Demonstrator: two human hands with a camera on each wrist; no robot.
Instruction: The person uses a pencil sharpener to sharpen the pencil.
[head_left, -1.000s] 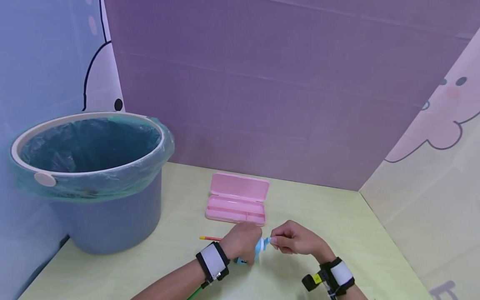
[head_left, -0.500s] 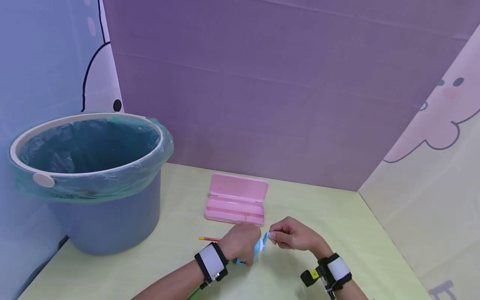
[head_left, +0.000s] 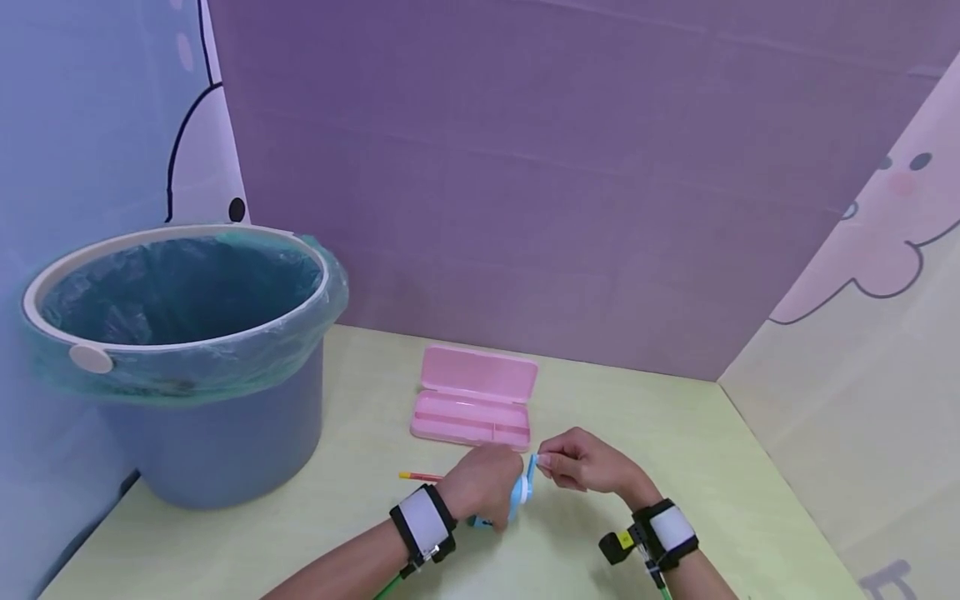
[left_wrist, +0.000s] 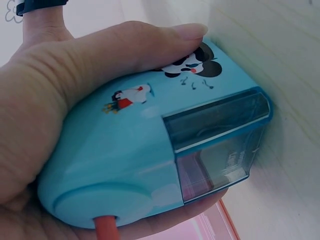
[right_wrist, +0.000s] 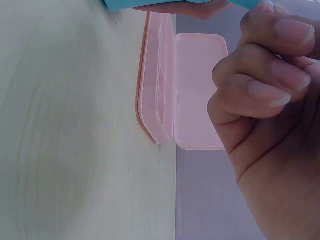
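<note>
My left hand (head_left: 483,483) grips a light blue crank pencil sharpener (left_wrist: 120,140) printed with cartoon animals, thumb along its top. A clear shavings drawer (left_wrist: 215,155) shows on its side. The red pencil (left_wrist: 106,228) sits in the sharpener's hole, its yellow-tipped end pointing left in the head view. At the sharpener's right end, my right hand (head_left: 588,462) pinches the end of the blue crank (head_left: 532,473), which stands nearly upright. The other right fingers (right_wrist: 270,95) are curled in towards the palm. Most of the sharpener is hidden behind the left hand in the head view.
An open pink pencil case (head_left: 474,417) lies just beyond the hands, its lid raised at the back. To the left stands a large blue bin (head_left: 225,442) with a green liner. A purple wall (head_left: 525,208) closes the table's far side.
The right hand has risen slightly, swinging the crank from pointing right to nearly upright. The left hand, sharpener and pencil have stayed in place.
</note>
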